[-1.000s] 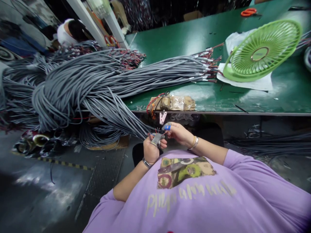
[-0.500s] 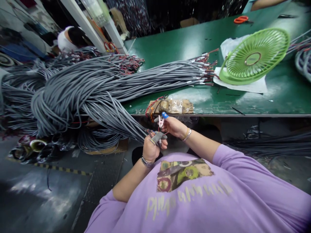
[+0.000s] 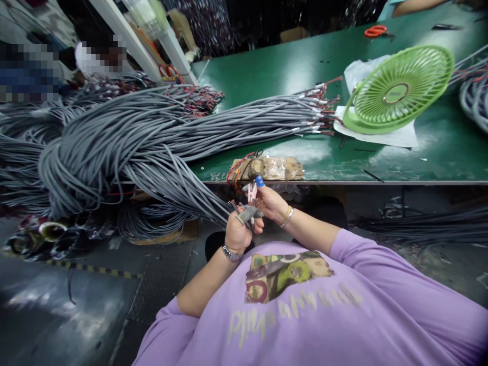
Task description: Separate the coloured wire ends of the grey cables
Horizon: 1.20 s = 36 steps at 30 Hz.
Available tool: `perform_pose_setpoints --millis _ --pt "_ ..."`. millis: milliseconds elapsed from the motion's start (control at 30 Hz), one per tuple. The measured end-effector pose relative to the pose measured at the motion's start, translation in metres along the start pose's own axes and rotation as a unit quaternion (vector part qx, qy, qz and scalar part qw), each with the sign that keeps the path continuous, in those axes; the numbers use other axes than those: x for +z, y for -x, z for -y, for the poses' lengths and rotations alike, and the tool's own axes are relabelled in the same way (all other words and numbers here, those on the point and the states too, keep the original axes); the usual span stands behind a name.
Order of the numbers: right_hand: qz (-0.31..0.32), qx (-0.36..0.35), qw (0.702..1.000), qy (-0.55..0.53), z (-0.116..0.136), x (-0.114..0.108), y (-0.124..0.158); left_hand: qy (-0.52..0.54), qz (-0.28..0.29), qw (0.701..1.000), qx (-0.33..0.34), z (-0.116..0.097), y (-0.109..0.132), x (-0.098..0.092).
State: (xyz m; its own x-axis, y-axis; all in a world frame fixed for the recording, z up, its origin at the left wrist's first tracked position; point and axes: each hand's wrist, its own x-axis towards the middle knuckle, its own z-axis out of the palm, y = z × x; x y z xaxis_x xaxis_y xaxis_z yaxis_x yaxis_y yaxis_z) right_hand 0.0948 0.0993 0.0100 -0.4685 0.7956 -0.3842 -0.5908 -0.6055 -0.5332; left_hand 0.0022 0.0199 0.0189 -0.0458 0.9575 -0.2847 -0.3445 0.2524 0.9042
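Note:
My left hand (image 3: 237,233), its thumb wrapped in grey, is closed around the ends of several grey cables (image 3: 196,189) just below the table edge. Thin coloured wires stick out above its fingers. Close beside it, my right hand (image 3: 273,203) pinches a small pale pink clip-like piece (image 3: 252,192), whose exact kind I cannot make out. Blue tape covers the right thumb tip. Fine wire ends lie between the two hands, and the fingers partly hide them.
More grey cables (image 3: 244,124) lie in a thick bundle across the green table (image 3: 267,71). A green fan (image 3: 396,91) stands on the right, with orange-handled scissors (image 3: 376,31) behind it. A cardboard piece (image 3: 293,169) with wires sits at the front edge. Another person's arm (image 3: 415,7) shows at the top right.
Coloured wire ends now show more clearly above my left hand. My right hand has shifted very slightly, still pinching the pink piece. The whole view has moved a little.

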Motion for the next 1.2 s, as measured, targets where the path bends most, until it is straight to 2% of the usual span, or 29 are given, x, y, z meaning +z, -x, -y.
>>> perform_pose_setpoints --millis 133,333,567,700,833,1200 --pt "-0.009 -0.006 1.0 -0.002 -0.001 0.003 0.001 0.0 -0.005 1.0 -0.013 0.002 -0.001 -0.001" --pt "0.036 0.023 0.999 0.002 -0.001 -0.007 0.001 -0.007 -0.014 1.0 -0.001 0.004 0.003 -0.002" --pt "0.139 0.111 0.98 0.093 0.01 -0.038 0.012 -0.054 -0.015 0.998 0.013 0.009 0.015 -0.005" --pt "0.192 0.1 0.962 0.169 0.02 -0.049 0.023 -0.087 -0.022 0.996 0.024 0.016 0.019 -0.009" --pt "0.199 0.087 0.953 0.213 0.027 -0.048 0.029 -0.085 -0.032 0.996 0.021 0.019 0.019 -0.011" --pt "0.197 0.098 0.954 0.205 0.022 -0.041 0.027 -0.081 -0.016 0.996 0.022 0.017 0.022 -0.012"
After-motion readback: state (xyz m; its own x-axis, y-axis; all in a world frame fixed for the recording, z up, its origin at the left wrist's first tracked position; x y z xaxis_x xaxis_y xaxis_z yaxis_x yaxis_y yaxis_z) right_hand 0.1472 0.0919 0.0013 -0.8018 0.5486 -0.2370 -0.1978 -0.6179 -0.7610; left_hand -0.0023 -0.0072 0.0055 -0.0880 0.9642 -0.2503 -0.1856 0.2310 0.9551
